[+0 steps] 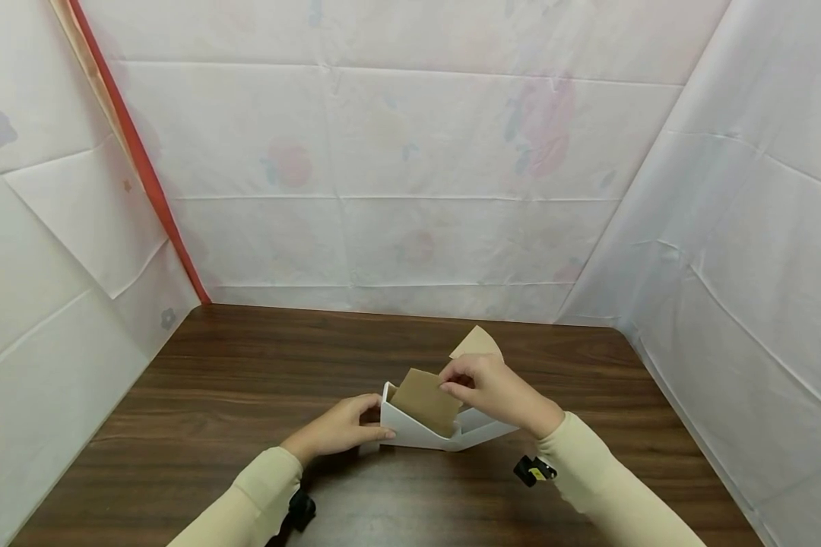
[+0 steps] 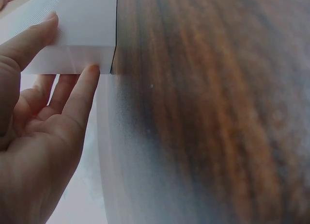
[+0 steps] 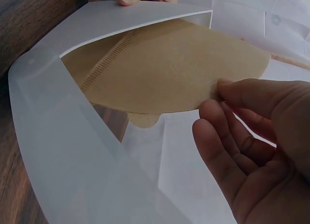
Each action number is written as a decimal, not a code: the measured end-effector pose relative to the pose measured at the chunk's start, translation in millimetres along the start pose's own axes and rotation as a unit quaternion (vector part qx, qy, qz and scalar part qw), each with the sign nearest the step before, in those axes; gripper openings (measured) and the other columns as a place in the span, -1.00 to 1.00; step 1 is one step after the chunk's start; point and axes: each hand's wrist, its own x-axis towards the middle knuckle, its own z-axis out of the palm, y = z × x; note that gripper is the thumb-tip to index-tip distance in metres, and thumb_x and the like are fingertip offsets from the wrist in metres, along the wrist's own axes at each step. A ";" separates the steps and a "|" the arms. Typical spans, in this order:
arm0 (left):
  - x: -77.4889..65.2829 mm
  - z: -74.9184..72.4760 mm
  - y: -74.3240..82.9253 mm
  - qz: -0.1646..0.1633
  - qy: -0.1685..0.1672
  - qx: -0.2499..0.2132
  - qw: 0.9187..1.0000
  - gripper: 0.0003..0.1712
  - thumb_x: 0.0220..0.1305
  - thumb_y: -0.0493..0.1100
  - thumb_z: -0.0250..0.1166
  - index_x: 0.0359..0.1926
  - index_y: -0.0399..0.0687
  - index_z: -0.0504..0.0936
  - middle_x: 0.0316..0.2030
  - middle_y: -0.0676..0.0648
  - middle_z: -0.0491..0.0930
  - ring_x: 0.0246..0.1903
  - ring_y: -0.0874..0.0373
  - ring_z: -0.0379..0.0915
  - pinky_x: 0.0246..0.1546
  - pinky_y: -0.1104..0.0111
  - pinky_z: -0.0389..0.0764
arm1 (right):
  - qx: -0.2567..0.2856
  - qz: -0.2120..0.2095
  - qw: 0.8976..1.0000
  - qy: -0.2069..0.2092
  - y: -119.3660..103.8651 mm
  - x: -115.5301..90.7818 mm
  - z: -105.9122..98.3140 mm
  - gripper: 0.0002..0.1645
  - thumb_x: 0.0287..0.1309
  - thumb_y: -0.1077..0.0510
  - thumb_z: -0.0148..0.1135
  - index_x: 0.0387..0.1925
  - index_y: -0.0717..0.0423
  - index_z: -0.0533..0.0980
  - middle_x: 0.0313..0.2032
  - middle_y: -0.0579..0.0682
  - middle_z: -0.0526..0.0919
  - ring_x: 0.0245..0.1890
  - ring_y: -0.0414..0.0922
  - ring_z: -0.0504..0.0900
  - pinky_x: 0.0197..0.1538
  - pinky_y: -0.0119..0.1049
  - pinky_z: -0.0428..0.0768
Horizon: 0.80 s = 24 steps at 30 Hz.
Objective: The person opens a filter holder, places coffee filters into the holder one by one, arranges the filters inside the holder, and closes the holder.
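A white filter holder [image 1: 410, 427] with an open top stands on the table. In it leans a brown paper coffee filter [image 1: 427, 400], its crimped seam showing in the right wrist view. My right hand [image 1: 489, 389] pinches the filter's upper edge between thumb and fingers. At the holder's left end, my left hand [image 1: 342, 427] holds it, the thumb on the front face and fingertips against the end wall [image 2: 72, 59]. Another piece of brown filter paper [image 1: 477, 343] shows just behind my right hand, its lower part hidden.
The dark wood-grain table [image 1: 246, 365] spreads around the holder. Pale patterned sheets [image 1: 410, 167] enclose the back and both sides, with a red strip [image 1: 144, 167] at the back left corner. Black camera mounts [image 1: 535, 471] sit by both wrists.
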 end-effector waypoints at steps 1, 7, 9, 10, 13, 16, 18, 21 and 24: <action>0.1 0.0 -0.1 0.000 0.000 0.000 1.000 -0.64 0.31 0.00 0.41 0.07 0.07 0.58 0.03 0.12 0.61 0.10 0.13 0.50 0.07 0.22 0.53 | -0.002 -0.002 1.000 0.001 -0.2 0.3 0.8 -0.96 0.25 0.27 0.37 -0.26 0.09 0.69 -0.39 -0.15 0.68 -0.41 -0.33 0.59 -0.35 -0.41 0.61; -0.2 -0.8 -0.8 0.000 0.001 -0.001 1.000 -0.63 0.31 -0.01 0.41 0.07 0.06 0.58 0.03 0.11 0.62 0.09 0.12 0.51 0.05 0.23 0.54 | -0.013 -0.011 1.000 0.010 1.0 2.4 7.3 -0.94 0.23 0.27 0.39 -0.30 0.07 0.66 -0.42 -0.18 0.67 -0.43 -0.36 0.59 -0.36 -0.42 0.60; -0.6 -1.0 -0.9 0.000 0.002 0.000 1.000 -0.63 0.31 0.00 0.41 0.07 0.06 0.58 0.02 0.12 0.62 0.08 0.13 0.51 0.05 0.24 0.54 | -0.016 -0.016 1.000 0.012 2.2 3.3 10.4 -0.94 0.22 0.28 0.40 -0.31 0.09 0.64 -0.43 -0.19 0.66 -0.43 -0.36 0.58 -0.36 -0.43 0.60; -0.7 -0.9 -1.0 0.001 0.001 0.000 1.000 -0.64 0.31 -0.01 0.41 0.07 0.06 0.58 0.02 0.11 0.62 0.08 0.13 0.51 0.05 0.24 0.54 | -0.017 -0.018 1.000 0.011 2.8 3.7 11.9 -0.94 0.22 0.28 0.40 -0.31 0.10 0.64 -0.43 -0.20 0.66 -0.43 -0.36 0.58 -0.37 -0.43 0.59; -0.8 -0.6 -1.2 0.000 0.001 -0.001 1.000 -0.63 0.31 0.00 0.41 0.07 0.06 0.58 0.02 0.12 0.62 0.08 0.13 0.51 0.05 0.24 0.54 | -0.020 -0.021 1.000 0.008 4.0 4.5 15.6 -0.93 0.22 0.29 0.39 -0.31 0.10 0.62 -0.44 -0.21 0.65 -0.43 -0.36 0.58 -0.36 -0.44 0.59; -0.4 -0.3 -1.2 0.001 0.000 -0.002 1.000 -0.64 0.31 -0.01 0.41 0.07 0.06 0.58 0.02 0.12 0.62 0.07 0.13 0.51 0.05 0.25 0.54 | -0.020 -0.015 1.000 0.002 4.2 5.3 18.2 -0.93 0.23 0.29 0.39 -0.31 0.09 0.62 -0.44 -0.20 0.66 -0.43 -0.37 0.58 -0.35 -0.45 0.58; 0.0 -0.3 -1.0 0.002 0.001 -0.002 1.000 -0.64 0.31 -0.01 0.41 0.07 0.06 0.58 0.02 0.12 0.62 0.07 0.14 0.52 0.05 0.25 0.54 | -0.022 -0.012 1.000 -0.002 4.0 5.4 19.7 -0.92 0.23 0.30 0.38 -0.31 0.10 0.62 -0.44 -0.19 0.66 -0.43 -0.37 0.58 -0.35 -0.45 0.58; 0.3 -0.4 -0.6 0.007 -0.001 -0.004 1.000 -0.64 0.31 -0.02 0.41 0.08 0.04 0.58 0.03 0.10 0.62 0.07 0.13 0.52 0.04 0.25 0.55 | -0.026 -0.007 1.000 -0.009 3.8 5.2 22.6 -0.93 0.23 0.30 0.37 -0.32 0.10 0.61 -0.44 -0.18 0.67 -0.43 -0.38 0.58 -0.36 -0.45 0.58; 0.7 -0.5 -0.6 0.007 -0.002 -0.006 1.000 -0.63 0.32 -0.03 0.41 0.09 0.04 0.58 0.03 0.09 0.62 0.06 0.13 0.52 0.03 0.26 0.56 | -0.026 0.003 1.000 -0.015 3.5 5.0 25.6 -0.93 0.25 0.30 0.36 -0.32 0.11 0.61 -0.43 -0.13 0.69 -0.43 -0.38 0.59 -0.36 -0.45 0.58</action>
